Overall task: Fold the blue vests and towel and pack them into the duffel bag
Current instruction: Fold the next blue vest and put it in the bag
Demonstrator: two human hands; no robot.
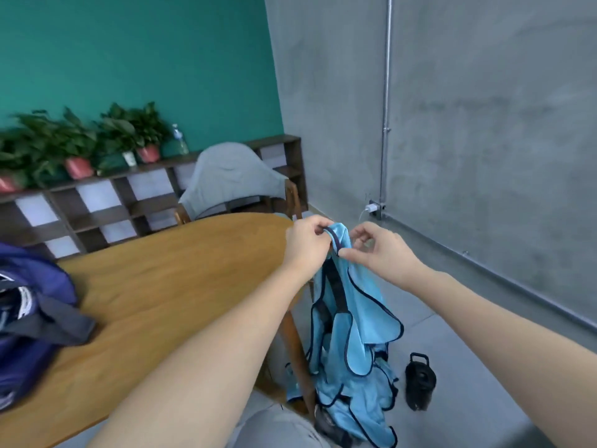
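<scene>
Both hands were up in the air past the end of the wooden table (155, 286). The left hand (307, 244) had its fingers curled tight and pinched the top of a light blue vest (358, 318) by its dark edge. The right hand (384, 250) pinched the same top part between thumb and first finger, and its other fingers were bent loosely. The two hands were close together, with only the cloth between them. The vest hung down from them beside the table, and its bottom lay bunched up in a pile of more blue cloth down low. The dark blue duffel bag (29, 318) sat on the table, far to the left. A black bottle (420, 386) stood on the floor near the pile.
</scene>
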